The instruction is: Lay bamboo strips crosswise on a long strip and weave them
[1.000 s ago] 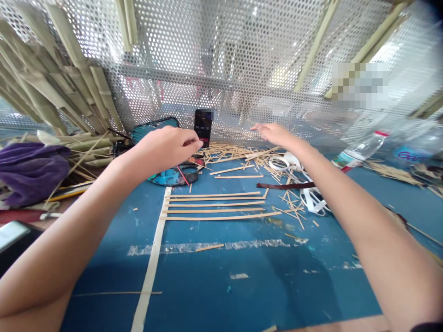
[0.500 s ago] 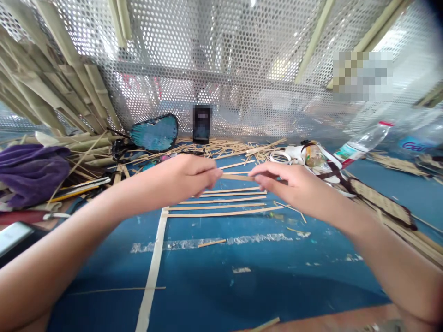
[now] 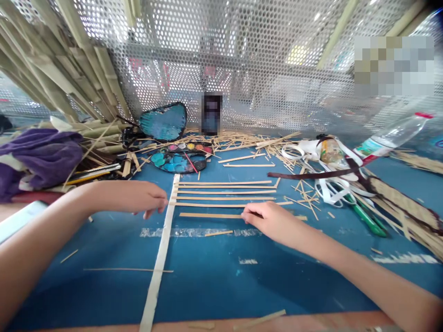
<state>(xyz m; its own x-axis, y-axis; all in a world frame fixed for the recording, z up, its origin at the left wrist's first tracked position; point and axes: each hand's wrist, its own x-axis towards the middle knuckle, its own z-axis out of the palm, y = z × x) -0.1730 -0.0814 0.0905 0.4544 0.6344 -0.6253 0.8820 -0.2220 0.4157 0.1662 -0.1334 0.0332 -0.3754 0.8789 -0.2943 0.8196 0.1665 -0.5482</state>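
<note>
Several thin bamboo strips (image 3: 224, 192) lie side by side across the blue table top (image 3: 221, 281), butted against one long pale strip (image 3: 159, 258) that runs toward me. My right hand (image 3: 270, 219) rests palm down, its fingertips pressing on the nearest strip (image 3: 207, 215), fingers held together. My left hand (image 3: 138, 196) hovers just left of the long strip, fingers loosely curled and holding nothing that I can see.
A paint palette (image 3: 180, 159) and a heart-shaped woven fan (image 3: 162, 121) sit at the back, with a phone (image 3: 211, 113) leaning on the perforated metal screen. Purple cloth (image 3: 38, 154) and bamboo poles lie left. Tape rolls, green scissors (image 3: 367, 219) and a plastic bottle (image 3: 391, 136) lie right.
Both hands came back from the far pile holding a strip between them, then lowered it onto the table as the nearest strip of the row. The left hand let go and moved left.
</note>
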